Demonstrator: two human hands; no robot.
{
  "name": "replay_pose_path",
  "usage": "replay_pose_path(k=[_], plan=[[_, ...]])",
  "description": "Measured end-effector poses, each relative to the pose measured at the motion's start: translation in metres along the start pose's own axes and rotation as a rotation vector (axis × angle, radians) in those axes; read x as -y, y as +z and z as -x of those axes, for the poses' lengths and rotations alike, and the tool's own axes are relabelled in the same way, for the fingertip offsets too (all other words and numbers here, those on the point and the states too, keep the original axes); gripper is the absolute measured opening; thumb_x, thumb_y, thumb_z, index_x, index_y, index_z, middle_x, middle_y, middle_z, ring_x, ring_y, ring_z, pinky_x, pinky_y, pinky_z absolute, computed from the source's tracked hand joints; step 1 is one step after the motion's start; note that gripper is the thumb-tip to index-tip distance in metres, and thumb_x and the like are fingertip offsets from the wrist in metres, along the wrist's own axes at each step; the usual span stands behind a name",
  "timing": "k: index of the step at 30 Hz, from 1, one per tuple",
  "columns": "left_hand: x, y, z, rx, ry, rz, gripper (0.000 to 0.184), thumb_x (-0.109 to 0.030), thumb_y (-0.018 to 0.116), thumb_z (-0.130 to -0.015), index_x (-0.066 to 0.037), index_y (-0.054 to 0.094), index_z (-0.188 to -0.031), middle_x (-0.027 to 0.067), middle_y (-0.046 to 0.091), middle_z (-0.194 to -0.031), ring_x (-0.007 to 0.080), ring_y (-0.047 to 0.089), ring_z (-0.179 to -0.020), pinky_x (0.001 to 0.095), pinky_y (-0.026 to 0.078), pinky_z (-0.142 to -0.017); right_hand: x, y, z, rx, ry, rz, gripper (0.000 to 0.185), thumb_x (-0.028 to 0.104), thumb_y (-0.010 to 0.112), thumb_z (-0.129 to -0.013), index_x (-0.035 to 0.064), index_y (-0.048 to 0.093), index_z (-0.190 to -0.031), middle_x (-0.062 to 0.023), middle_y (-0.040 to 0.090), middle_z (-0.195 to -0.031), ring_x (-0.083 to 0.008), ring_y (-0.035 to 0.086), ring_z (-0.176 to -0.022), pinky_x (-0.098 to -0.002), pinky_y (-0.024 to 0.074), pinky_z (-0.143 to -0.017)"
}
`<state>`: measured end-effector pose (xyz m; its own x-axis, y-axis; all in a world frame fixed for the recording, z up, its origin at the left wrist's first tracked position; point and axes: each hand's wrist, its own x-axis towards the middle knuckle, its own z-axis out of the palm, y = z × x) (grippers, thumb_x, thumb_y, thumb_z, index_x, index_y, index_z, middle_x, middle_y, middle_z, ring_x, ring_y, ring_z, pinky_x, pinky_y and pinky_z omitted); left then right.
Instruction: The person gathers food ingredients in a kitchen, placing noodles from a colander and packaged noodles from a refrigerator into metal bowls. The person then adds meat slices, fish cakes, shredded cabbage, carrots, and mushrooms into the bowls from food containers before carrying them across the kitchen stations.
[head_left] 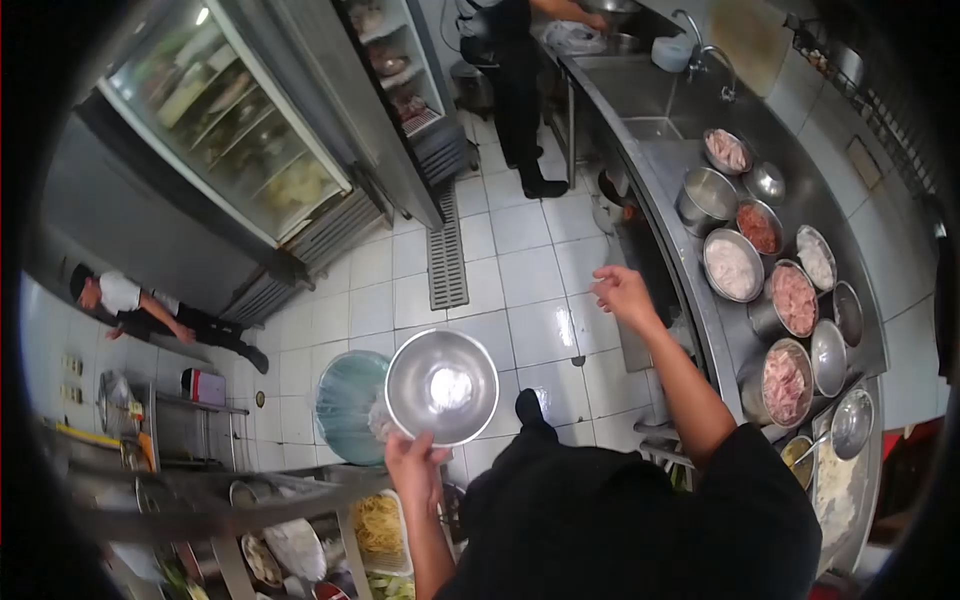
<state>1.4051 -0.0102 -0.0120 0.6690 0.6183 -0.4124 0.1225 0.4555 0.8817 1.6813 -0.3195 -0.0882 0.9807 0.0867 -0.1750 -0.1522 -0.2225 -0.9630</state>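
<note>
A shiny metal bowl (441, 387) hangs above the floor, tilted so that its inside faces the camera. My left hand (415, 465) grips its lower rim, fingers bent round the edge. Partly behind the bowl stands a round bin lined with a greenish plastic bag (350, 405). My right hand (622, 292) is in the air over the floor tiles, short of the steel counter (690, 235), with its fingers loosely apart and nothing in them.
Several metal bowls of meat (794, 298) cover the counter at the right. A sink (640, 95) lies behind them. One person (510, 90) stands at the far sink, another (135, 305) at the left. Fridges (225, 120) line the left; food trays (380, 525) sit lower left.
</note>
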Motion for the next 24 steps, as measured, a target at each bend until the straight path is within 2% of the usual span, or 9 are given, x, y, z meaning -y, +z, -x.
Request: replay_pose_path(k=[6, 7, 12, 16, 18, 21, 24], plan=[[-0.038, 0.124, -0.15, 0.335, -0.032, -0.108, 0.014, 0.006, 0.059, -0.085, -0.002, 0.05, -0.09, 0.0099, 0.059, -0.093, 0.0174, 0.064, -0.074, 0.0302, 0.061, -0.063, -0.011, -0.066, -0.036, -0.366, 0.162, -0.142, 0.027, 0.007, 0.067, -0.081, -0.002, 0.062, -0.106, -0.0066, 0.063, -0.077, -0.012, 0.058, -0.06, -0.0261, 0.0469, -0.051], [-0.046, 0.149, -0.169, 0.377, -0.039, -0.128, 0.013, 0.006, 0.059, -0.085, -0.002, 0.049, -0.09, 0.0101, 0.059, -0.093, 0.0176, 0.064, -0.074, 0.0302, 0.061, -0.063, -0.007, -0.072, -0.033, -0.42, 0.206, -0.228, 0.028, 0.007, 0.067, -0.081, -0.0018, 0.062, -0.107, -0.0064, 0.062, -0.077, -0.0119, 0.057, -0.059, -0.026, 0.0469, -0.052], [-0.079, 0.302, -0.248, 0.6, -0.07, -0.148, 0.014, 0.005, 0.058, -0.086, -0.002, 0.047, -0.088, 0.0108, 0.06, -0.091, 0.018, 0.065, -0.073, 0.0305, 0.061, -0.064, -0.021, -0.094, -0.05, -0.593, 0.304, -0.269, 0.028, 0.007, 0.067, -0.08, -0.0055, 0.06, -0.104, -0.005, 0.06, -0.075, -0.0118, 0.055, -0.059, -0.0257, 0.044, -0.05], [-0.09, 0.419, -0.306, 0.732, -0.054, -0.194, 0.014, 0.004, 0.058, -0.087, -0.003, 0.046, -0.087, 0.0098, 0.06, -0.088, 0.0161, 0.064, -0.072, 0.0314, 0.061, -0.064, 0.002, -0.106, -0.12, -0.614, 0.333, -0.266, 0.025, 0.005, 0.066, -0.081, -0.0051, 0.06, -0.103, -0.0039, 0.059, -0.074, -0.0112, 0.055, -0.058, -0.0249, 0.0428, -0.05], [-0.099, 0.47, -0.322, 0.777, -0.05, -0.187, 0.013, 0.004, 0.057, -0.087, -0.004, 0.047, -0.087, 0.0089, 0.061, -0.087, 0.0155, 0.064, -0.072, 0.0303, 0.06, -0.062, 0.016, -0.126, -0.18, -0.592, 0.28, -0.258, 0.023, 0.005, 0.066, -0.082, -0.0013, 0.06, -0.103, -0.0027, 0.059, -0.077, -0.0097, 0.055, -0.06, -0.0232, 0.0444, -0.051], [-0.112, 0.523, -0.344, 0.783, -0.039, -0.2, 0.013, 0.004, 0.057, -0.087, -0.005, 0.047, -0.088, 0.0082, 0.061, -0.086, 0.0149, 0.064, -0.07, 0.0283, 0.059, -0.059, 0.042, -0.138, -0.271, -0.571, 0.182, -0.243, 0.024, 0.007, 0.064, -0.084, -0.0028, 0.061, -0.105, -0.0042, 0.059, -0.075, -0.0108, 0.054, -0.057, -0.025, 0.0426, -0.051], [-0.117, 0.565, -0.381, 0.8, -0.024, -0.209, 0.012, 0.004, 0.058, -0.087, -0.004, 0.048, -0.089, 0.0083, 0.061, -0.086, 0.0135, 0.063, -0.068, 0.0272, 0.06, -0.058, 0.09, -0.139, -0.348, -0.429, 0.117, -0.372, 0.027, 0.02, 0.065, -0.089, -0.001, 0.061, -0.107, -0.005, 0.061, -0.08, -0.0107, 0.056, -0.061, -0.0247, 0.0464, -0.054]])
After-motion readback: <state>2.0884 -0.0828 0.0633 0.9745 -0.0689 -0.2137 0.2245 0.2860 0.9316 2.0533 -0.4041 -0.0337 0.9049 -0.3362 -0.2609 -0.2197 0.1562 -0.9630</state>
